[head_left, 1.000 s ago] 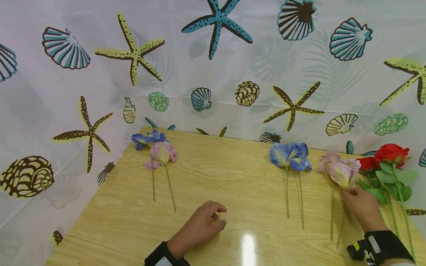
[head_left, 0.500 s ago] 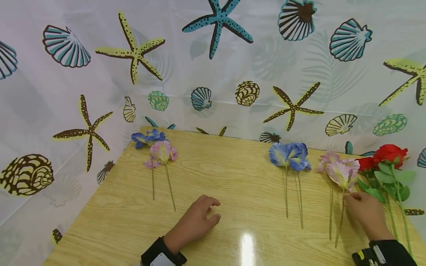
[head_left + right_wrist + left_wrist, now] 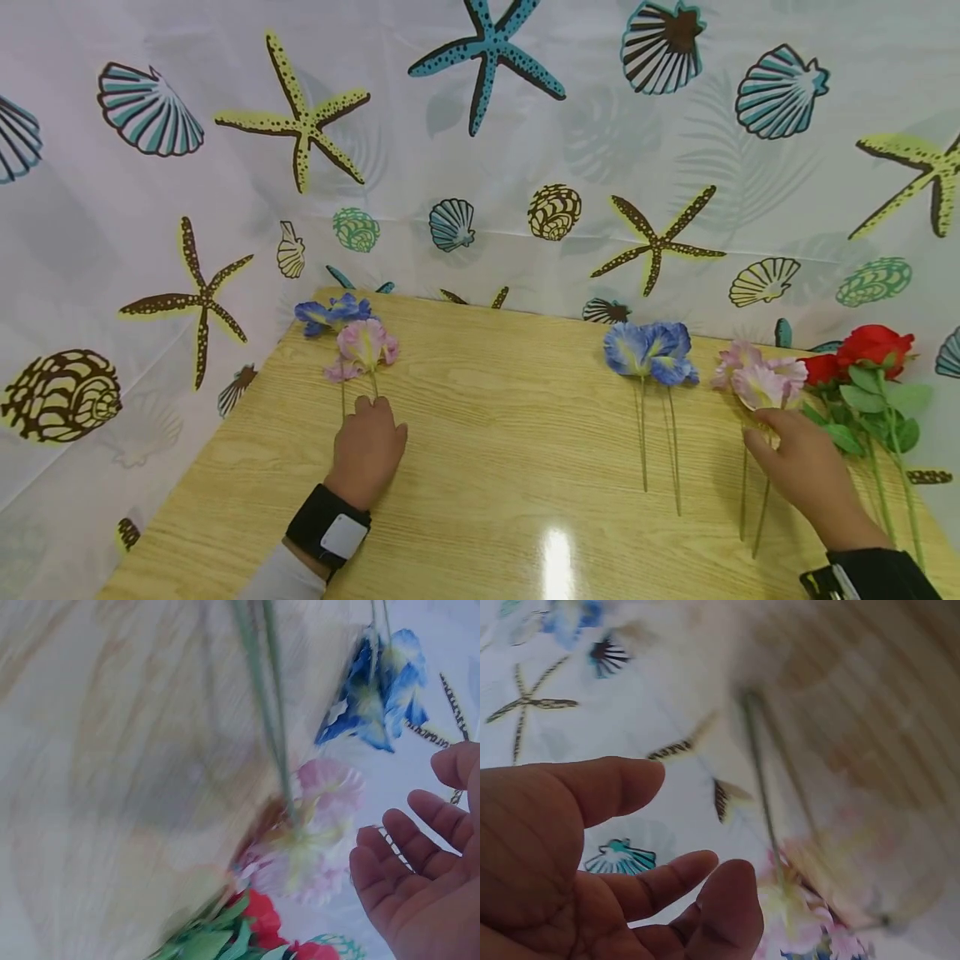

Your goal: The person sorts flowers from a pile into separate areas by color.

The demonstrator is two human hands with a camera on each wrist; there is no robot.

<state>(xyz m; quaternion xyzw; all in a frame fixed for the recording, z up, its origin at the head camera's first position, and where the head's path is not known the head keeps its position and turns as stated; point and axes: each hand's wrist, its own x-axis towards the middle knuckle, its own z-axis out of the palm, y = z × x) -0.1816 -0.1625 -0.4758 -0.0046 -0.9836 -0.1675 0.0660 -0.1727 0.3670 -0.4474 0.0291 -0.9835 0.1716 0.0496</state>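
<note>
Wooden table (image 3: 525,433) under a seashell curtain: left hand (image 3: 367,446) lies palm down, fingers relaxed, over the left pink flower (image 3: 363,346) stems. Right hand (image 3: 798,462), fingers loosely spread, hovers beside the right pink flowers (image 3: 761,383).

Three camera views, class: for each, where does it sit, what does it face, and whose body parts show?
Head: worn high, looking forward and down at the wooden table; both hands show.
Left wrist: by the left hand, facing blurred pink flowers.
Right wrist: by the right hand, facing pink flowers and blue flowers.
Shared: head and right wrist both show the red roses.
</note>
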